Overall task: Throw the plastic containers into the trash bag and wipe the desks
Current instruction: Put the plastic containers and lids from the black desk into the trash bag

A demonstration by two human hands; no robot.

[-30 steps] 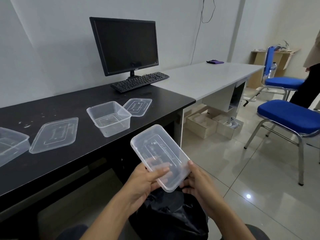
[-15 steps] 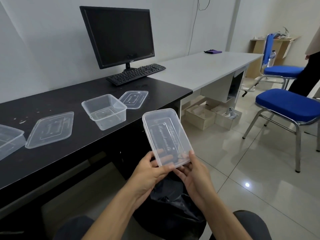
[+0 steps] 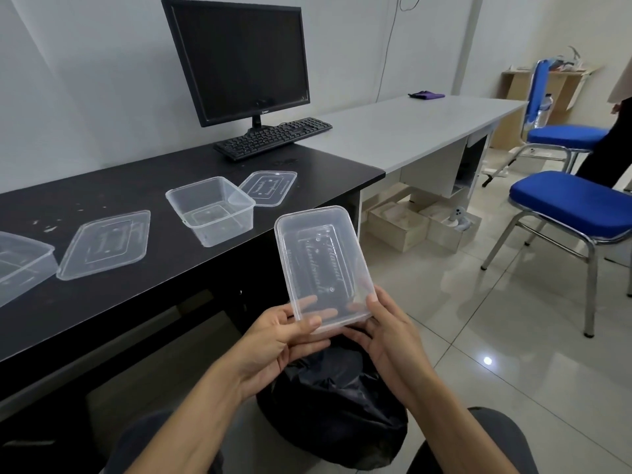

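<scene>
Tub: I see an open clear plastic tub (image 3: 212,210) on the black tabletop (image 3: 119,186).
Left hand (image 3: 273,340): fingers pinch the clear rectangular plastic container (image 3: 321,261) at its near edge.
Right hand (image 3: 390,340): fingers grip it too.
Black trash bag (image 3: 335,405): just below.

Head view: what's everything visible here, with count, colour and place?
Clear rectangular plastic container: one, transparent, held above the bag.
Open clear plastic tubs: two, transparent, black desk.
Clear plastic lids: two, transparent, black desk.
Black desk: one, left.
White desk: one, adjoining on right.
Black monitor: one, back of black desk.
Black keyboard: one, before monitor.
Purple cloth: one, white desk's far end.
Blue-cushioned metal chairs: two, right.
Black trash bag: one, floor, below hands.
Left hand: one, holds container's near end.
Right hand: one, holds same end.
</scene>
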